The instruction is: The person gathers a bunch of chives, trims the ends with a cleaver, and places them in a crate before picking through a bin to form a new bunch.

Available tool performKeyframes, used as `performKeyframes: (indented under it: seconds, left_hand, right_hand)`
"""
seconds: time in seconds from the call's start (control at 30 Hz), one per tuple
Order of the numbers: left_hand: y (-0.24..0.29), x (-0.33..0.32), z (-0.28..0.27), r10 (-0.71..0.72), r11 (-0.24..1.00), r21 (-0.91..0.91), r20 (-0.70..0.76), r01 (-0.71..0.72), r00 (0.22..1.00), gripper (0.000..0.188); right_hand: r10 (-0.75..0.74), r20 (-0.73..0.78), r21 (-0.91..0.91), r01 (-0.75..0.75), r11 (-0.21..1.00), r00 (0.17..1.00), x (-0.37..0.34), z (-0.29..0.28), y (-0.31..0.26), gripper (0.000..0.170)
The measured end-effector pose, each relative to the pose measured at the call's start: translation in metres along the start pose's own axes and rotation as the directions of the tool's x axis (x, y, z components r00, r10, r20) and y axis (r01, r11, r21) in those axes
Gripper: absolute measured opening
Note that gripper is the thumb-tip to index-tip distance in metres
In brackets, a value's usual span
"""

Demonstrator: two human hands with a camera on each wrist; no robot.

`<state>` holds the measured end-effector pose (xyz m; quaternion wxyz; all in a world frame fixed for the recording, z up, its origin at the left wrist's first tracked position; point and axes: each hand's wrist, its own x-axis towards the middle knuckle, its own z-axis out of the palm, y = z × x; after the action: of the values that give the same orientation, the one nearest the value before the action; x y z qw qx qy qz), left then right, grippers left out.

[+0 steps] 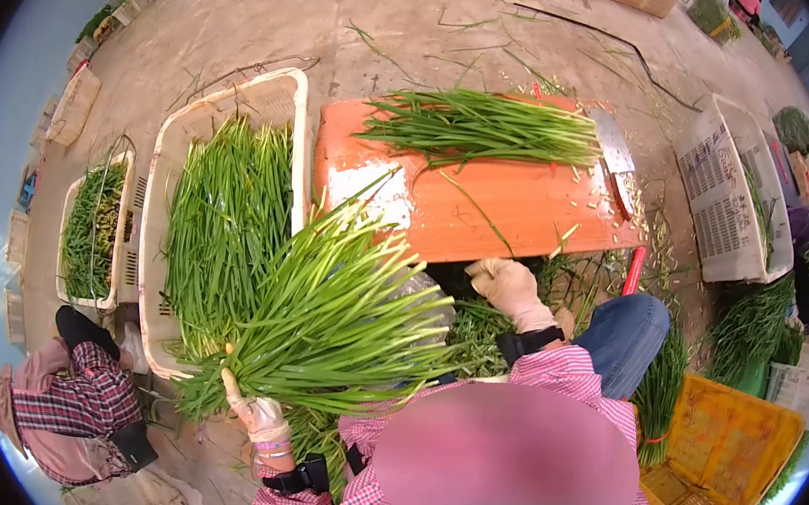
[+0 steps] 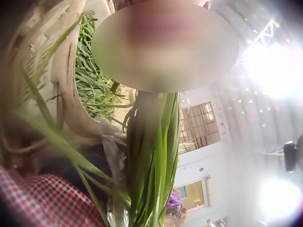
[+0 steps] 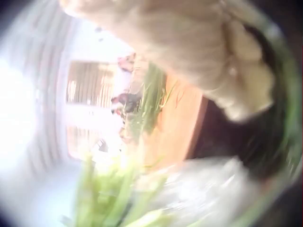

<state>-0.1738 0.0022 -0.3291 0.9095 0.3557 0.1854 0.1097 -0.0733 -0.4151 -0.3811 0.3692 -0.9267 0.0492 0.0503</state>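
Observation:
My left hand (image 1: 257, 414), in a light glove, grips a large bunch of green chives (image 1: 350, 315) near its leafy end, thumb along the outside. Pale stem ends fan out to the right, over my lap. Part of the bunch (image 2: 154, 165) shows in the left wrist view. My gloved right hand (image 1: 510, 290) is just below the front edge of the orange board (image 1: 486, 217), with fingers loosely bent and nothing visible in them. Blurred, the same right hand (image 3: 189, 42) crosses the right wrist view. Another heap of chives (image 1: 480, 128) lies on the board beside a cleaver (image 1: 613, 146).
A white crate (image 1: 301, 135) of chives stands left of the board. Cut bits (image 1: 625, 191) lie around the cleaver. A yellow crate (image 1: 738, 431) and another white crate (image 1: 721, 200) are on the right. Another person (image 1: 78, 406) is low at left.

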Motion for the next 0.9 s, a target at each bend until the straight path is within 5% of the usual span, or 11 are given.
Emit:
performKeyframes:
  seconds: [0.07,0.13,0.2,0.37,0.47,0.53,0.6,0.63,0.77,0.83,0.9]
  left_hand:
    - [-0.005,-0.003,0.008,0.092,0.992,0.084,0.043,-0.095,0.995,0.05]
    - [-0.006,-0.006,0.008,0.129,0.984,0.132,-0.056,-0.12,0.99,0.052]
    - [-0.004,-0.006,0.015,0.108,0.993,0.061,-0.048,-0.105,0.993,0.053]
    - [-0.003,-0.007,0.007,0.163,0.972,0.184,-0.074,-0.147,0.984,0.05]
    - [-0.009,-0.014,0.01,0.353,0.728,0.614,0.043,-0.304,0.935,0.05]
    - [-0.011,-0.014,0.008,0.335,0.853,0.441,-0.056,-0.278,0.94,0.047]
    - [-0.011,-0.015,0.015,0.347,0.839,0.476,-0.097,-0.263,0.933,0.048]
    - [-0.006,-0.012,0.004,0.223,0.942,0.272,-0.076,-0.195,0.972,0.048]
    - [-0.012,-0.01,0.002,0.333,0.837,0.473,-0.038,-0.276,0.942,0.047]
    - [-0.012,-0.007,0.01,0.382,0.715,0.558,0.192,-0.421,0.904,0.046]
    - [-0.014,-0.008,-0.011,0.308,0.913,0.276,0.021,-0.301,0.951,0.047]
  right_hand:
    - [-0.058,-0.163,0.404,0.12,0.907,0.985,0.041,0.003,0.005,0.015]
    - [-0.206,-0.366,0.041,0.237,0.971,0.907,0.086,-0.023,-0.023,0.016]
    - [-0.288,-0.456,-0.018,0.315,0.949,0.842,0.144,-0.026,-0.025,0.013]
    - [-0.209,-0.417,-0.274,0.097,0.957,0.884,0.251,-0.025,-0.043,0.02]
    - [0.057,-0.221,-0.535,-0.17,0.828,0.974,0.283,-0.021,-0.055,0.032]
    - [0.185,-0.118,-0.661,-0.216,0.719,0.976,0.3,-0.015,-0.054,0.04]
    - [0.261,-0.074,-0.69,-0.239,0.684,0.962,0.306,-0.012,-0.057,0.04]
    - [0.234,-0.042,-0.654,-0.204,0.729,0.971,0.304,-0.013,-0.055,0.036]
    - [0.093,-0.079,-0.104,-0.101,0.989,0.992,0.302,-0.01,-0.038,0.024]
    - [0.037,0.004,0.316,-0.036,0.948,0.999,0.299,-0.009,-0.027,0.022]
    - [0.04,0.028,0.502,-0.049,0.864,0.999,0.281,-0.02,-0.043,0.023]
